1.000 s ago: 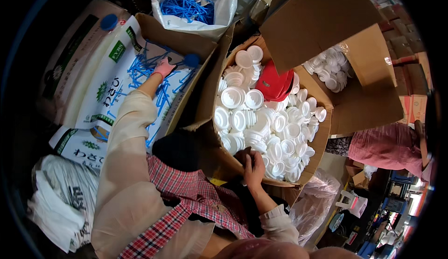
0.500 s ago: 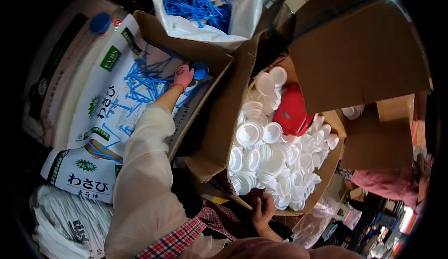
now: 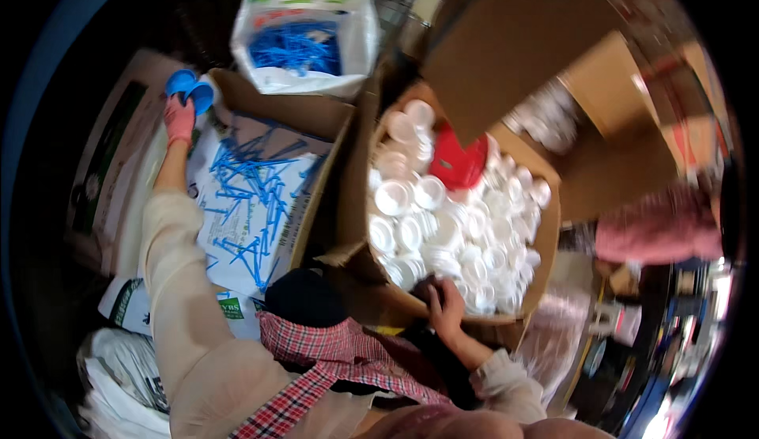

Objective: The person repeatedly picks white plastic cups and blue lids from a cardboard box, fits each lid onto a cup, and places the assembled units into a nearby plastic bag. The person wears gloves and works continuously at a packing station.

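Observation:
My left hand (image 3: pixel 180 120), in a pink glove, reaches to the far left corner of a cardboard box (image 3: pixel 278 108). Its fingers are closed on a round blue cap (image 3: pixel 202 98). A second round blue cap (image 3: pixel 181 81) sits right against it. Below and to the right of this hand, thin blue plastic sticks (image 3: pixel 253 172), some T-shaped, lie scattered on printed white sheeting. My right hand (image 3: pixel 447 310) is bare, with curled fingers at the near rim of a carton (image 3: pixel 540 300) of white plastic lids (image 3: pixel 447 233). Something dark shows at its fingertips, too unclear to name.
A white sack (image 3: pixel 360 47) of more blue sticks stands beyond the left box. Among the lids lies a red plastic piece (image 3: pixel 458 160). The carton's raised flap (image 3: pixel 514 39) leans over its far side. A crumpled white bag (image 3: pixel 122 380) lies at lower left.
My left hand has moved left from the box's right side, carrying a blue cap to the other one. The view has shifted. My right hand stays at the carton rim.

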The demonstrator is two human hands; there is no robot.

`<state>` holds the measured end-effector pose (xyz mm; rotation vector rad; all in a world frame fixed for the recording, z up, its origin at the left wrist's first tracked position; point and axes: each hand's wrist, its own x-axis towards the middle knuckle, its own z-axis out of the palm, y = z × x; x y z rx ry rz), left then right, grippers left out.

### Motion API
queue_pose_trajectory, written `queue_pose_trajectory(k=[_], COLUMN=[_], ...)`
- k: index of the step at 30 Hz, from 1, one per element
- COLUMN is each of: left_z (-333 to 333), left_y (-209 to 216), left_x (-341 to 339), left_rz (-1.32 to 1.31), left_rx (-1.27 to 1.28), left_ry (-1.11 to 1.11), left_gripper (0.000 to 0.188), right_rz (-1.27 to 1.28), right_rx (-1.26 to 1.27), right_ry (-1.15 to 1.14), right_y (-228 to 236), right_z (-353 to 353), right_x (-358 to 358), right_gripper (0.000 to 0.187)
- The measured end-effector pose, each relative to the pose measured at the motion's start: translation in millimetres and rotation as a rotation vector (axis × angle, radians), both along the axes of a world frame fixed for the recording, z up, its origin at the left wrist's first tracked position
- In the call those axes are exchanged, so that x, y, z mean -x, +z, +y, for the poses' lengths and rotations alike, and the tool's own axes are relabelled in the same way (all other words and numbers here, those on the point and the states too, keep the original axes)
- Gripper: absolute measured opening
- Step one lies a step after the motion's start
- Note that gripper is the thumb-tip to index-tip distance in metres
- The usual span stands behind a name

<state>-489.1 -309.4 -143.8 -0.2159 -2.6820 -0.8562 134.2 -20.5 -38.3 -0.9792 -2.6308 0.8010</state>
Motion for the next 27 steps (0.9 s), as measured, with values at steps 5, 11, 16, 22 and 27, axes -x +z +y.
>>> queue_pose_trajectory(k=[5,11,16,22,27], left_z=[80.0,206.8,271.1,293.0,320.5], left_y=[98.8,120.5,123.5,139.7,121.8], left_x=[-191.8,-352.9,-400.7,-492.4,-507.6], left_rz=[0.119,-0.389,-0.884,-1.410,-1.803], left_rx=[-0.335,-0.372,-0.507,-1.238,-1.241], left_ry=[-0.541,-0.966,-1.022,-1.179,-1.013], left_gripper=[0.032,0.032,0.029,0.026,0.070], right_rz=[0.190,0.075,0.598,0.671,0.695], right_rx=[0.212,0.631,0.747,0.052,-0.010], right_ry=[0.113,0.165,-0.084,0.031,0.041], right_y=[7.3,-3.5,4.1,42.6,41.0], right_z=[7.1,44.1,66.3,58.7,38.1], right_x=[-7.7,-27.2,-25.4,-38.1,-43.4], right_gripper=[0.018,0.031,0.025,0.022,0.021])
